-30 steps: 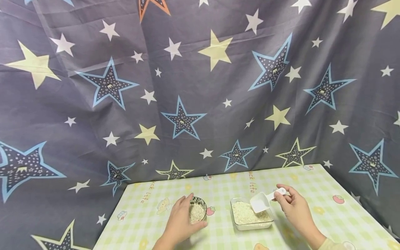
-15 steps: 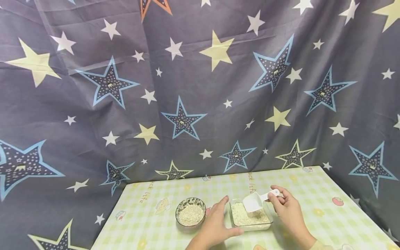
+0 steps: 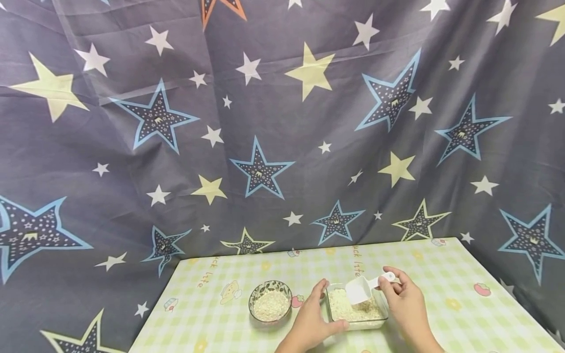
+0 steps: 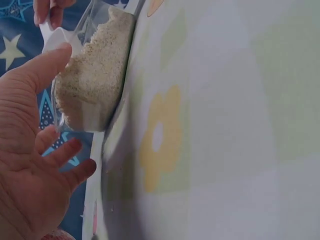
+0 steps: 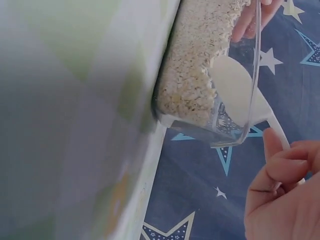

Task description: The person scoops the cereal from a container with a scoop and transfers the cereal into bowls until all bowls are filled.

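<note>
My right hand (image 3: 407, 304) pinches the handle of a white measuring scoop (image 3: 358, 289) between thumb and fingers. The scoop's bowl sits over a clear rectangular container (image 3: 368, 323) of pale flakes that look like oats (image 5: 190, 60). In the right wrist view, the bowl (image 5: 235, 90) shows at the container's wall. At the container's left side is my left hand (image 3: 310, 316), its fingers spread and thumb at the front corner. The left wrist view shows that thumb across the container's rim; whether the other fingers touch the wall is unclear.
A round patterned glass bowl (image 3: 270, 321) holding similar flakes stands left of the container. Both rest on a table with a green checked cloth (image 3: 203, 304). Behind the table hangs a dark curtain (image 3: 265, 117) printed with stars.
My left hand has left the round bowl and moved right to the container's left side. My right hand has brought the scoop slightly left and lower over the container.
</note>
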Available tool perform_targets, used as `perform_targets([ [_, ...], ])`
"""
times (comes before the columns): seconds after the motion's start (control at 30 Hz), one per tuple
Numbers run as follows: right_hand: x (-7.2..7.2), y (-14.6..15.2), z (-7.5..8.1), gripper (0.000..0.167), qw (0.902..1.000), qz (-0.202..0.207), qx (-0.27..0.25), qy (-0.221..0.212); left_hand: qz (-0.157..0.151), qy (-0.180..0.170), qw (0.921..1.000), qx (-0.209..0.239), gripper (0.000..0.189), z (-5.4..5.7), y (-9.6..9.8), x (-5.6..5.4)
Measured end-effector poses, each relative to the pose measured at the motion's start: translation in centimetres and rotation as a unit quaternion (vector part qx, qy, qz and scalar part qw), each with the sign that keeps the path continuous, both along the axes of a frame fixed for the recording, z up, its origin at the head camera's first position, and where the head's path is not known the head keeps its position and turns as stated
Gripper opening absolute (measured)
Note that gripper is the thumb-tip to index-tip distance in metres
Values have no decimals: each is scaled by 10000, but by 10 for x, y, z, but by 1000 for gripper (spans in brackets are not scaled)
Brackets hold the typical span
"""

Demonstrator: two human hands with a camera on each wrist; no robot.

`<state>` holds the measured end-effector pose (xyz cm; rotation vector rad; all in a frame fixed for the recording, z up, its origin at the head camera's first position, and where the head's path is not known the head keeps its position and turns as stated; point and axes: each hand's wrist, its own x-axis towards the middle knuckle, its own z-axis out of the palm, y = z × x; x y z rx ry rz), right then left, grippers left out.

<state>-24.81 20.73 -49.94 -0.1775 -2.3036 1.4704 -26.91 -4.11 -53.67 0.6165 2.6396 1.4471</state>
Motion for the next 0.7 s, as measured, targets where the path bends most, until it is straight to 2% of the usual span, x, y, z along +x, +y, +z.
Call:
perform_targets([
  [0.13,1,-4,1,35,9995,35,313,52,57,-65,10000,32,116,0,0,-1],
  [0.23,2,-5,0,35,9995,73,298,2,100,-112,9999,21,118,-1,0,-2],
  [0.5,-4,4,-5,41,9965,196,-412,-704,198,-138,9997,-74,117,0,1,-1],
  [0.7,-9,6,-7,47,9850,287,-1315,-1077,218,-131,9996,-81,116,2,-1,-2],
])
